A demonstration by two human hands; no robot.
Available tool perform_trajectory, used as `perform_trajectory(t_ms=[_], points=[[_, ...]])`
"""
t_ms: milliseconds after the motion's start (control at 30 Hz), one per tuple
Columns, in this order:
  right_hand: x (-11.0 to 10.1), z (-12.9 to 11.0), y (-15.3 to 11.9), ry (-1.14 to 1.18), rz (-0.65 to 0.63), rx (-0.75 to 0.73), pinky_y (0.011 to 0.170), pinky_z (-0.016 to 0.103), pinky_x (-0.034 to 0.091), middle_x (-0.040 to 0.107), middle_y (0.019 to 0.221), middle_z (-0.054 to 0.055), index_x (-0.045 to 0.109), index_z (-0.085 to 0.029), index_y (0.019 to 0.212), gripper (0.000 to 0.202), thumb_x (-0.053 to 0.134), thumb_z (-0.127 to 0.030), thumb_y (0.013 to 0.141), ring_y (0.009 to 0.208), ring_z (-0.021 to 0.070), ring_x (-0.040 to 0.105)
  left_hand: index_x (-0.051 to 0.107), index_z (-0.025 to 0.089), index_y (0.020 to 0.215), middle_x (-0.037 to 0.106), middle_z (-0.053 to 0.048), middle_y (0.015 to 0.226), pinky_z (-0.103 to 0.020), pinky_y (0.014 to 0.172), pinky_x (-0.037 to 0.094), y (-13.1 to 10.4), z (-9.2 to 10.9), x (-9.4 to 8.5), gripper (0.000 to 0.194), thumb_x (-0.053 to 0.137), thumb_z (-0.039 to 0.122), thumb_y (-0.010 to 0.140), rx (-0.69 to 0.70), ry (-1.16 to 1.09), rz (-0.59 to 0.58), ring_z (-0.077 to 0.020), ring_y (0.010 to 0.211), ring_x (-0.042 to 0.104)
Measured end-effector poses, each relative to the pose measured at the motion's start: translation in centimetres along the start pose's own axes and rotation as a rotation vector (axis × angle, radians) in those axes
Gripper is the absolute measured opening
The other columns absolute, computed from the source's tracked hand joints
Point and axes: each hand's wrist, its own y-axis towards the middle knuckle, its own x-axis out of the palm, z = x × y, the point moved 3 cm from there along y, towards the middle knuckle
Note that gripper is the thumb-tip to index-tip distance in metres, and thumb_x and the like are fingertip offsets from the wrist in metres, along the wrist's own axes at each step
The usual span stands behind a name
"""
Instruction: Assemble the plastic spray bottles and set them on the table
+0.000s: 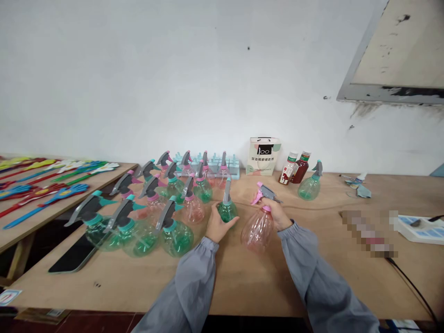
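Observation:
My right hand (279, 213) is wrapped round the neck of a clear pink spray bottle (257, 231) with a grey and pink trigger head. The bottle tilts a little, its base low over or on the table; which one I cannot tell. To its left, my left hand (219, 225) curls round the body of a green spray bottle (229, 210), thumb in front. That bottle is upright on the table. Further left stand several more green spray bottles (176, 240) and pink spray bottles (193, 210) in loose rows.
Behind the bottles are a light-blue rack (234, 170), a paper bag (264, 159) and two red drink bottles (301, 167). A lone green spray bottle (309, 187) stands right of them. A phone (74, 254) lies front left. A white power strip (423, 231) is far right.

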Motion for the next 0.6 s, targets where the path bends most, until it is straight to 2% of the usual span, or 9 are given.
perform_trajectory(t_ms=[133,200,300,400,533,600], points=[[-0.7,-0.1,-0.1,0.040,0.090,-0.012,0.048,0.022,0.036,0.063,0.062,-0.003,0.060,-0.022,0.058,0.008,0.063,-0.022,0.050,0.056,0.0104,0.049,0.038,0.019,0.123,0.059,-0.014,0.123,-0.048,0.102,0.048,0.0,0.0,0.0,0.078,0.084,0.044,0.065,-0.002,-0.005,0.010,-0.0319,0.120,0.061],[-1.4,-0.2,-0.3,-0.003,0.122,-0.014,0.049,0.021,0.039,0.071,0.074,-0.001,0.067,-0.022,0.069,0.014,0.067,-0.025,0.054,0.062,0.0122,0.056,0.039,0.020,0.123,0.059,-0.014,0.123,-0.048,0.103,0.047,0.0,0.0,0.0,0.077,0.084,0.044,0.065,-0.006,-0.010,0.015,-0.0313,0.121,0.061],[-3.5,-0.3,-0.5,-0.082,0.164,-0.029,0.055,0.023,0.047,0.078,0.092,0.004,0.073,-0.023,0.090,0.029,0.073,-0.038,0.066,0.081,0.0187,0.068,0.038,0.020,0.123,0.058,-0.014,0.124,-0.049,0.103,0.047,0.0,-0.1,0.0,0.078,0.083,0.045,0.065,-0.014,-0.011,0.007,-0.0317,0.122,0.060],[-7.3,-1.2,-0.6,-0.184,0.271,-0.121,0.063,0.026,0.052,0.079,0.097,0.007,0.073,-0.024,0.102,0.041,0.074,-0.050,0.070,0.093,0.0233,0.073,0.039,0.020,0.123,0.059,-0.014,0.122,-0.048,0.102,0.048,0.0,-0.1,0.0,0.078,0.084,0.044,0.064,-0.015,-0.012,0.015,-0.0319,0.121,0.061],[-14.9,-3.8,-1.0,-0.416,0.573,-0.309,0.071,0.031,0.056,0.077,0.113,0.008,0.075,-0.023,0.108,0.050,0.076,-0.056,0.070,0.101,0.0251,0.072,0.040,0.020,0.122,0.061,-0.013,0.121,-0.047,0.101,0.049,0.0,0.0,-0.1,0.076,0.084,0.044,0.065,0.000,-0.016,0.022,-0.0304,0.117,0.063],[-18.6,-5.0,-1.3,-0.517,0.695,-0.392,0.070,0.033,0.057,0.077,0.109,0.012,0.076,-0.021,0.108,0.053,0.075,-0.058,0.070,0.098,0.0268,0.073,0.040,0.020,0.122,0.061,-0.013,0.121,-0.047,0.101,0.049,0.0,0.0,-0.1,0.076,0.084,0.045,0.066,0.002,-0.016,0.021,-0.0303,0.117,0.063]])
